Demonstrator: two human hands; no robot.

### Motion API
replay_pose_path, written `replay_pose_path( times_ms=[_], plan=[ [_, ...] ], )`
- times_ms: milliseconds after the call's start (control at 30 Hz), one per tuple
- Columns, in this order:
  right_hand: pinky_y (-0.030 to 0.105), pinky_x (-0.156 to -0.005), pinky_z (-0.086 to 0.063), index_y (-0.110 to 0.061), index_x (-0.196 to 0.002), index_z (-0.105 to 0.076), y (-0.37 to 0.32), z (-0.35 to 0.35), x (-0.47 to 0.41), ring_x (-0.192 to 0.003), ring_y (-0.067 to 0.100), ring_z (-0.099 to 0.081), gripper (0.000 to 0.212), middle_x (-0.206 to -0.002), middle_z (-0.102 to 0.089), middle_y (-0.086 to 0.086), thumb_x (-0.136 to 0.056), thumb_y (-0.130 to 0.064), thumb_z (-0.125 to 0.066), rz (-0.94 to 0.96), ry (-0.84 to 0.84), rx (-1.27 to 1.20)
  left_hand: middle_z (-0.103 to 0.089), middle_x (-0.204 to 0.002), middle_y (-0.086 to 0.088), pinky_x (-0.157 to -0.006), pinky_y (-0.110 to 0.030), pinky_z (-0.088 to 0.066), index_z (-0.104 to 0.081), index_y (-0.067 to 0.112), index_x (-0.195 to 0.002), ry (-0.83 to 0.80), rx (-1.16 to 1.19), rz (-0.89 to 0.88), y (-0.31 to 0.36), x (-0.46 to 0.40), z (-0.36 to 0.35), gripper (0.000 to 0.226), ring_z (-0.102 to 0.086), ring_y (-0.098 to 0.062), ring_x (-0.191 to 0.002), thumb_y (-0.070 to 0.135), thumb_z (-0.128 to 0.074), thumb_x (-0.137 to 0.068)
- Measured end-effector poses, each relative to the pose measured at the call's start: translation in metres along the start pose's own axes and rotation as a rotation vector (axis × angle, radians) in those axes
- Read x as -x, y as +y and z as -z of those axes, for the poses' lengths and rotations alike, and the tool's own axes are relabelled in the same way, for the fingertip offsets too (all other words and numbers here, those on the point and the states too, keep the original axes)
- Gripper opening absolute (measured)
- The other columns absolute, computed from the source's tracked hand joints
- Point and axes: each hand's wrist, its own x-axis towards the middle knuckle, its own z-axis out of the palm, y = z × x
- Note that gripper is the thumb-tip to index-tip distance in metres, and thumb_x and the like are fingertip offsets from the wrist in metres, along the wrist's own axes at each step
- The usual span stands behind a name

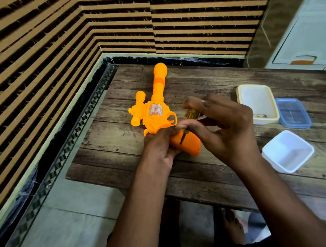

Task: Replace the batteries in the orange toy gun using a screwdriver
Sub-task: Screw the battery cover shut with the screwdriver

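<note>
Tabletop (pixel 203 79); toy gun (pixel 157 112) under fingers (pixel 181 126)

Screwdriver (pixel 185 128) tip on orange toy gun (pixel 157 112) grip.

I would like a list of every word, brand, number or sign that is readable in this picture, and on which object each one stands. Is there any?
None can be read.
Sticker on the side of the orange toy gun: a white and orange print, too blurred to read.
Screwdriver in the right hand: no marking visible.
Cream container, blue lid, white container: no text visible.
</note>
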Motion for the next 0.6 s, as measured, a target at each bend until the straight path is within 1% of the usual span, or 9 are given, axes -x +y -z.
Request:
replay_pose_path(
  times_ms=[33,100,133,167,267,367,433,500,600],
  plan=[
    [0.038,-0.071,-0.061,-0.003,-0.116,-0.078,-0.0007,0.0007,0.0012,-0.089,0.016,-0.073,0.025,-0.099,-0.075,0.005,-0.095,-0.017,-0.080,-0.011,-0.018,-0.034,-0.073,-0.113,-0.016,-0.070,-0.046,-0.060,-0.067,0.009,-0.115,-0.003,0.003,0.000,-0.0001,-0.0005,0.0008,0.043,-0.068,-0.036,-0.113,0.002,-0.075,-0.074],
    [0.043,-0.076,-0.063,-0.001,-0.121,-0.076,-0.0021,0.0026,0.0024,-0.101,0.017,-0.077,0.025,-0.109,-0.079,0.006,-0.098,-0.009,-0.073,-0.041,-0.051,-0.114,-0.072,-0.122,-0.018,-0.068,-0.047,-0.062,-0.064,0.008,-0.128,-0.004,0.020,0.009,0.0001,-0.0009,0.0016,0.059,-0.067,-0.037,-0.116,0.004,-0.079,-0.071],
    [0.044,-0.076,-0.064,-0.001,-0.122,-0.075,-0.0022,0.0033,0.0024,-0.102,0.017,-0.078,0.025,-0.109,-0.079,0.006,-0.098,-0.005,-0.072,-0.056,-0.060,-0.131,-0.071,-0.125,-0.019,-0.067,-0.047,-0.062,-0.062,0.009,-0.132,0.004,0.030,0.014,-0.0003,-0.0021,0.0021,0.066,-0.067,-0.037,-0.117,0.005,-0.080,-0.068],
    [0.044,-0.075,-0.064,-0.003,-0.122,-0.075,-0.0019,0.0035,0.0021,-0.102,0.016,-0.078,0.024,-0.109,-0.080,0.005,-0.098,-0.002,-0.072,-0.066,-0.064,-0.130,-0.071,-0.126,-0.019,-0.065,-0.046,-0.062,-0.062,0.010,-0.133,0.014,0.035,0.017,-0.0001,-0.0025,0.0025,0.067,-0.068,-0.037,-0.117,0.004,-0.080,-0.069],
    [0.042,-0.070,-0.063,-0.005,-0.123,-0.076,-0.0008,0.0024,0.0005,-0.096,0.015,-0.078,0.027,-0.105,-0.079,0.004,-0.096,-0.003,-0.076,-0.067,-0.031,-0.098,-0.072,-0.124,-0.017,-0.066,-0.045,-0.062,-0.064,0.011,-0.131,0.017,0.031,0.016,-0.0015,-0.0051,0.0026,0.051,-0.068,-0.035,-0.116,-0.002,-0.073,-0.082],
    [0.040,-0.063,-0.059,-0.005,-0.119,-0.078,0.0001,0.0011,-0.0010,-0.082,0.019,-0.074,0.026,-0.094,-0.076,0.009,-0.094,-0.011,-0.081,-0.053,0.016,-0.056,-0.074,-0.118,-0.015,-0.070,-0.046,-0.061,-0.067,0.011,-0.125,-0.002,0.028,0.024,-0.0013,-0.0054,0.0031,0.043,-0.069,-0.034,-0.113,-0.003,-0.070,-0.084],
    [0.038,-0.062,-0.057,-0.005,-0.113,-0.079,0.0002,0.0010,-0.0009,-0.077,0.018,-0.069,0.024,-0.087,-0.070,0.010,-0.094,-0.018,-0.081,-0.056,0.047,-0.048,-0.074,-0.113,-0.014,-0.072,-0.047,-0.061,-0.068,0.011,-0.120,-0.006,0.024,0.032,0.0004,-0.0038,0.0028,0.038,-0.069,-0.033,-0.110,-0.003,-0.069,-0.086],
    [0.039,-0.064,-0.057,-0.005,-0.113,-0.079,0.0003,0.0020,0.0006,-0.081,0.016,-0.069,0.023,-0.090,-0.071,0.009,-0.096,-0.020,-0.077,-0.066,0.041,-0.061,-0.073,-0.119,-0.016,-0.070,-0.045,-0.060,-0.067,0.011,-0.124,-0.009,0.023,0.030,0.0014,-0.0019,0.0020,0.041,-0.068,-0.034,-0.114,-0.003,-0.070,-0.085],
    [0.045,-0.073,-0.061,-0.002,-0.122,-0.075,-0.0002,0.0050,0.0016,-0.098,0.018,-0.075,0.024,-0.106,-0.077,0.006,-0.099,-0.005,-0.070,-0.074,-0.054,-0.141,-0.071,-0.126,-0.017,-0.067,-0.044,-0.060,-0.065,0.010,-0.130,-0.021,0.037,0.035,0.0011,-0.0023,0.0022,0.048,-0.067,-0.034,-0.117,-0.002,-0.071,-0.084]
  ],
)
